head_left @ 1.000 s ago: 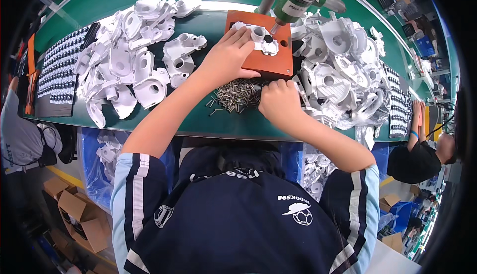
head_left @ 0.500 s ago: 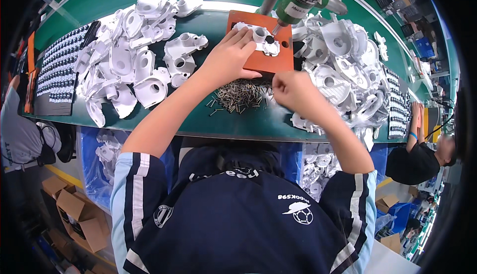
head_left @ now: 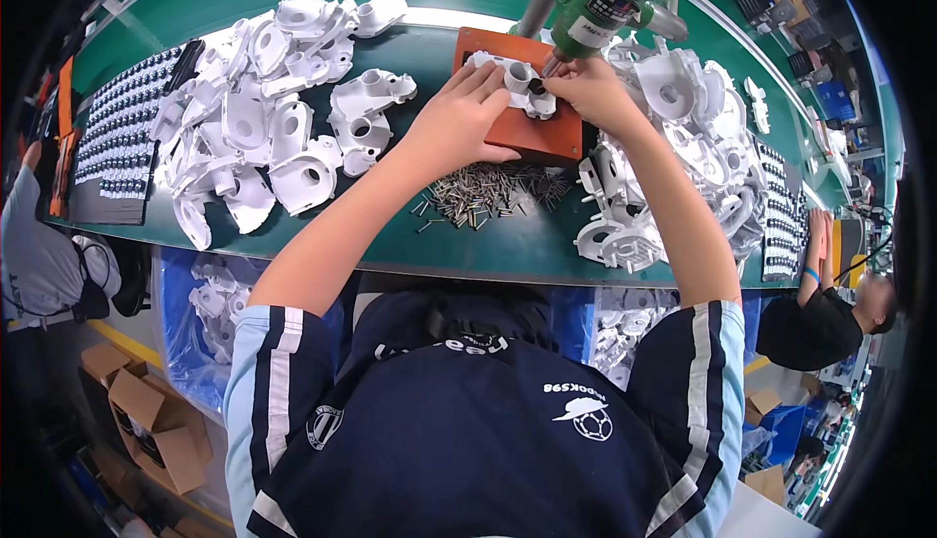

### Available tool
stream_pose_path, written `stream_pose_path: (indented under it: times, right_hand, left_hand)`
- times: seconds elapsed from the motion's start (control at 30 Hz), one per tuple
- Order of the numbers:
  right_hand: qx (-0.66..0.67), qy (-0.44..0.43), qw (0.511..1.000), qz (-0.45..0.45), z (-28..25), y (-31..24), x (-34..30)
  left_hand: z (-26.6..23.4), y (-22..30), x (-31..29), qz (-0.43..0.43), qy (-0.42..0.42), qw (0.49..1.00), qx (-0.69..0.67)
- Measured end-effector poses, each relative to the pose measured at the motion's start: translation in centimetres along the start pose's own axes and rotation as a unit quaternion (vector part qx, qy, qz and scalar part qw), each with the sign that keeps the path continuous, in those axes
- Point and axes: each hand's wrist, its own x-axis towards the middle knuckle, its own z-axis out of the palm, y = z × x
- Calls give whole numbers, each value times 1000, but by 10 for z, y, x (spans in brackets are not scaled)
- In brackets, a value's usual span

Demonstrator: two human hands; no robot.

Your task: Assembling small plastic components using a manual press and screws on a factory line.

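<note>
A white plastic housing (head_left: pixel 517 73) with a round collar lies on an orange block (head_left: pixel 527 138). My left hand (head_left: pixel 461 116) rests on the housing's left end with fingers stretched out flat, its thumb spread toward the block's near edge. Above the housing's right part, my right hand (head_left: pixel 593 94) is closed in a pinch beside the lower tip of a green press machine (head_left: pixel 595 6). Whatever is between those fingertips is too small to make out. Just in front of the block lies a heap of small metal pins or screws (head_left: pixel 478 194).
White housings pile up at the left (head_left: pixel 244 123) and right (head_left: pixel 673 89). Racks of small dark-and-white parts stand at the far left (head_left: pixel 127 128) and far right (head_left: pixel 781 211). Blue-lined bins (head_left: pixel 185 343) sit below the table edge. Other people work at both sides.
My right hand has moved from beside the pin heap up and forward to the press tip above the housing. My left hand stays on the housing.
</note>
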Motion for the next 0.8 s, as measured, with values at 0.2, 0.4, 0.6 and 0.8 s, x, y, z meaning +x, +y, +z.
stream_pose_path:
  times: [0.2,0.4,0.6,0.8]
  right_hand:
    - [16,12,1000,-18,2,5,2]
    - [-13,40,999,-35,7,0,-3]
    - [-54,99,992,-50,14,-1,-5]
    - [-60,104,991,-60,11,-11,-10]
  left_hand:
    - [0,-1,0,-2,-4,1000,-11]
    - [0,0,-1,-2,0,1000,-7]
    - [1,1,1,-12,-10,1000,-5]
    - [-1,3,2,-20,-17,1000,-11]
